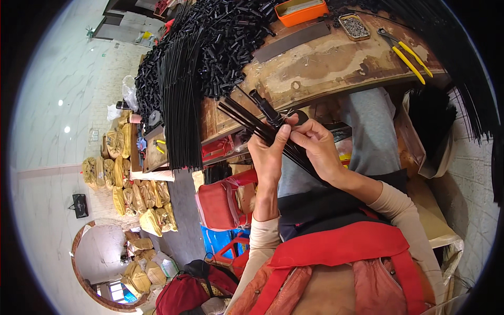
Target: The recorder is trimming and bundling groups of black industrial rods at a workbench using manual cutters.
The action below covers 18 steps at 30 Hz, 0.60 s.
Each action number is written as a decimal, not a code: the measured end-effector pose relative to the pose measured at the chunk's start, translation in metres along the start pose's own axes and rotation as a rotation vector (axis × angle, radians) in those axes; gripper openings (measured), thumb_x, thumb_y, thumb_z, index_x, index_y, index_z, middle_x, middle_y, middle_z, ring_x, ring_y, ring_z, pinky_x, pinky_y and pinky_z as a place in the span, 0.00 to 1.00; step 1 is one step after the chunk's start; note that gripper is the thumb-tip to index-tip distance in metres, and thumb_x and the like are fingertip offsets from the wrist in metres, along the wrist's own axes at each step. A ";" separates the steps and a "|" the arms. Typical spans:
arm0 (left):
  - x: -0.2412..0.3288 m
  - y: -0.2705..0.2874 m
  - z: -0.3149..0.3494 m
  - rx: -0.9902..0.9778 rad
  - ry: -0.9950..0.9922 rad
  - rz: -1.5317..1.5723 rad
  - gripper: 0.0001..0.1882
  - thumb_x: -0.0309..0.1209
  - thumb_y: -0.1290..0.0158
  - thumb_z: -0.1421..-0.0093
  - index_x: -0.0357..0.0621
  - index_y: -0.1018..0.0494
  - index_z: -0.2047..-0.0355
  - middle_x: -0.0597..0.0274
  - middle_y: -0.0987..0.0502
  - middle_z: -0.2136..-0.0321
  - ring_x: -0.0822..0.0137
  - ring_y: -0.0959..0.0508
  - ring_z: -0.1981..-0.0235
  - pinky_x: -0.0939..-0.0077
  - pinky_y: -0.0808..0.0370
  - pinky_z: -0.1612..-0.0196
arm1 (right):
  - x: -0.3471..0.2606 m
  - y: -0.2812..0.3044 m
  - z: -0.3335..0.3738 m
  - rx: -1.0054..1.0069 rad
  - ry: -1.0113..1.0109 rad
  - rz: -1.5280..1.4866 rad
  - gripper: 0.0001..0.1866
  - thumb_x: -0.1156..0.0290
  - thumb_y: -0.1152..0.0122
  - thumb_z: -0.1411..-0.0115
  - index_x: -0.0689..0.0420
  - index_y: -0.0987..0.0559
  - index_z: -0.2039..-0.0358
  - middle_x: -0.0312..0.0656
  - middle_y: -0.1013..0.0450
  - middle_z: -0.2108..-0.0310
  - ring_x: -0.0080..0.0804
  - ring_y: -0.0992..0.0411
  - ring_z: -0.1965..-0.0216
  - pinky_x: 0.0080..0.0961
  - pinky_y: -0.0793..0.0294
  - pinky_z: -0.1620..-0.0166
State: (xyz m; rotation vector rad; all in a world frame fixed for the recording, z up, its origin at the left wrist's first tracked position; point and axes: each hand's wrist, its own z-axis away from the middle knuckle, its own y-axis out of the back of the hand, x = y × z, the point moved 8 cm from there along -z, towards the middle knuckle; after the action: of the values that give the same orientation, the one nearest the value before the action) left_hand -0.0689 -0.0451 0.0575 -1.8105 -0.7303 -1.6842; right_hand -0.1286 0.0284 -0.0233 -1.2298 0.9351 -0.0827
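The bundle of thin black rods (252, 122), pinched by your left hand (268, 157) and right hand (317, 149) above your lap, looks light, stiff and slippery, so grip it near the black cap (264, 105).

We count: two hands, left (269, 157) and right (317, 149); one orange tray (302, 11); one metal tin (354, 26); one yellow pliers (409, 60); rods (181, 100) uncountable.

The black rods' (247, 119) lower ends are hidden behind both hands' fingers (281, 137).
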 end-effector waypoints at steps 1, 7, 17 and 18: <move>0.001 0.001 0.002 0.001 0.003 0.000 0.10 0.24 0.44 0.39 0.32 0.25 0.59 0.52 0.19 0.62 0.68 0.21 0.61 0.75 0.25 0.53 | 0.001 0.002 -0.001 0.002 -0.003 0.000 0.03 0.76 0.39 0.39 0.58 0.25 0.69 0.32 0.27 0.68 0.14 0.32 0.64 0.14 0.33 0.57; 0.004 0.004 0.006 -0.015 -0.063 -0.246 0.10 0.23 0.45 0.39 0.31 0.26 0.58 0.54 0.20 0.61 0.70 0.22 0.57 0.79 0.27 0.52 | 0.014 -0.002 -0.011 -0.115 -0.244 -0.196 0.04 0.75 0.38 0.40 0.57 0.25 0.69 0.31 0.27 0.68 0.15 0.31 0.64 0.14 0.34 0.57; 0.000 -0.012 0.003 -0.270 0.053 0.128 0.12 0.29 0.48 0.36 0.31 0.29 0.56 0.50 0.22 0.60 0.57 0.24 0.49 0.63 0.31 0.44 | -0.010 -0.008 0.015 0.069 0.095 0.068 0.04 0.76 0.39 0.40 0.57 0.26 0.69 0.30 0.28 0.68 0.13 0.32 0.63 0.14 0.33 0.57; 0.002 -0.012 0.004 -0.221 0.008 0.064 0.12 0.29 0.49 0.35 0.32 0.29 0.56 0.49 0.22 0.58 0.54 0.25 0.48 0.61 0.32 0.42 | -0.006 -0.007 0.012 0.059 0.053 0.050 0.04 0.76 0.38 0.40 0.57 0.25 0.68 0.30 0.28 0.68 0.13 0.32 0.64 0.14 0.33 0.58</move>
State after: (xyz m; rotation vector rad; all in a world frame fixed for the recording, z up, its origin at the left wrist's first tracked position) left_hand -0.0749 -0.0336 0.0593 -1.9519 -0.4934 -1.7870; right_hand -0.1223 0.0379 -0.0136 -1.1542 1.0023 -0.1029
